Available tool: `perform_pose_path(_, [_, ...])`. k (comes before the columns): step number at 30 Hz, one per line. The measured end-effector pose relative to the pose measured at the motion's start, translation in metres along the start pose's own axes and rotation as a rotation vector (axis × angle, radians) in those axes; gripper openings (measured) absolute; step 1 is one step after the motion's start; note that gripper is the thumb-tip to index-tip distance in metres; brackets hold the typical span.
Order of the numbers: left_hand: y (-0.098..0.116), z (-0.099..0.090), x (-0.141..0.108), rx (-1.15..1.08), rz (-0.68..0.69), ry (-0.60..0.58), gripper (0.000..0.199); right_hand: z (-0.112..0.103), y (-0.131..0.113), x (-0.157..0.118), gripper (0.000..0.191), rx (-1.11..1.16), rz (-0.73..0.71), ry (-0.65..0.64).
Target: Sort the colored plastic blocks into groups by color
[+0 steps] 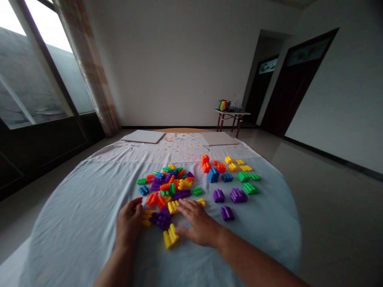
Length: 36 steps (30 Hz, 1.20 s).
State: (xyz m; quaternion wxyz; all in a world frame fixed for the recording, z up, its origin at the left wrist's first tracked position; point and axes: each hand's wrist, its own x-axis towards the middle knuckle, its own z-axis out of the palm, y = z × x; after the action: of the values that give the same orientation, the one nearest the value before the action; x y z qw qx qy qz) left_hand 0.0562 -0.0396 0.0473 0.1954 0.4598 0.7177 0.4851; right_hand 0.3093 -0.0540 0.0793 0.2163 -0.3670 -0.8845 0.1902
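A pile of ribbed plastic building blocks in several colours lies mid-table. My left hand rests at the pile's left edge, fingers curled in and thumb near the index finger; whatever they might hold is hidden. Beside it are yellow blocks and a cluster of purple blocks. My right hand reaches in from the right, fingers outstretched and apart. Its fingertips are at a yellow block, and the thumb points towards another yellow block nearer me.
Right of the pile, blocks lie in colour groups: orange, blue, yellow, green and purple. Two flat boards lie at the far side of the cloth-covered table. A small table stands beyond.
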Motion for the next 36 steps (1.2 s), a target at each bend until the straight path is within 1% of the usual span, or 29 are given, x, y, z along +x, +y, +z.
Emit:
perform_pose_path(2, [0.001, -0.001, -0.001, -0.006, 0.007, 0.002, 0.045, 0.005, -0.014, 0.003, 0.072, 0.01, -0.081, -0.037])
perform_pose_path(4, [0.002, -0.002, -0.002, -0.005, 0.015, 0.007, 0.045, 0.011, -0.029, 0.009, 0.074, -0.009, -0.145, -0.071])
perform_pose_path(6, [0.002, -0.001, -0.002, 0.002, 0.026, 0.008, 0.045, 0.019, -0.038, 0.015, 0.071, -0.049, -0.173, -0.101])
perform_pose_path(8, [0.001, -0.001, -0.002, 0.015, 0.04, 0.007, 0.044, 0.025, -0.04, 0.022, 0.062, -0.105, -0.178, -0.127])
perform_pose_path(10, [0.0, 0.0, -0.002, 0.031, 0.056, 0.004, 0.043, 0.027, -0.032, 0.027, 0.051, -0.167, -0.164, -0.117])
perform_pose_path(12, [-0.002, 0.0, -0.001, 0.049, 0.073, 0.004, 0.042, 0.022, -0.019, 0.03, 0.043, -0.223, -0.123, -0.076])
perform_pose_path(15, [-0.004, 0.001, 0.0, 0.089, 0.095, 0.013, 0.041, 0.007, 0.003, 0.028, 0.041, -0.272, -0.005, -0.006])
perform_pose_path(17, [-0.004, 0.0, 0.0, 0.121, 0.107, 0.017, 0.041, -0.002, 0.01, 0.02, 0.042, -0.274, 0.053, 0.075])
perform_pose_path(19, [-0.001, -0.001, -0.001, 0.158, 0.123, 0.011, 0.041, -0.006, 0.009, 0.008, 0.04, -0.241, 0.045, 0.172])
perform_pose_path(21, [0.005, -0.002, -0.002, 0.203, 0.142, -0.005, 0.042, -0.003, 0.005, -0.006, 0.036, -0.174, -0.013, 0.223])
perform_pose_path(24, [0.017, -0.004, -0.004, 0.288, 0.167, -0.043, 0.044, 0.007, 0.001, -0.023, 0.029, -0.074, -0.07, 0.19])
perform_pose_path(28, [0.026, -0.007, -0.004, 0.379, 0.157, -0.138, 0.045, 0.019, 0.007, -0.029, 0.023, -0.043, -0.068, 0.159])
perform_pose_path(31, [0.023, -0.012, -0.003, 0.405, 0.115, -0.218, 0.046, 0.021, 0.012, -0.028, 0.022, -0.042, -0.084, 0.145])
perform_pose_path(33, [0.017, -0.015, -0.003, 0.399, 0.084, -0.244, 0.047, 0.022, 0.013, -0.027, 0.022, -0.032, -0.104, 0.134])
perform_pose_path(36, [0.011, -0.011, -0.005, 0.343, 0.026, -0.266, 0.051, 0.022, 0.013, -0.028, 0.022, 0.007, -0.123, 0.137])
